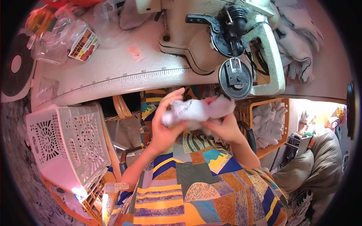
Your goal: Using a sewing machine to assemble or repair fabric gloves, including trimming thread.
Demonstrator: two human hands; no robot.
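Two hands work one small white glove [196,111] in the air above a patterned lap, just below the bench's front edge [124,81] and the sewing machine [226,41], seemingly to keep it near the needle end. The left hand [166,126] wraps its fingers closed around one end; the right hand [224,126] pinches the other from beneath. A white basket [68,143] stands at the person's left, and an orange crate [269,124] of more white gloves at the right.

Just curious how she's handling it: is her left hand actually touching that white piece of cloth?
Touching. The head view shows the left hand wrapped around one end of the white cloth, fingers curled over it.
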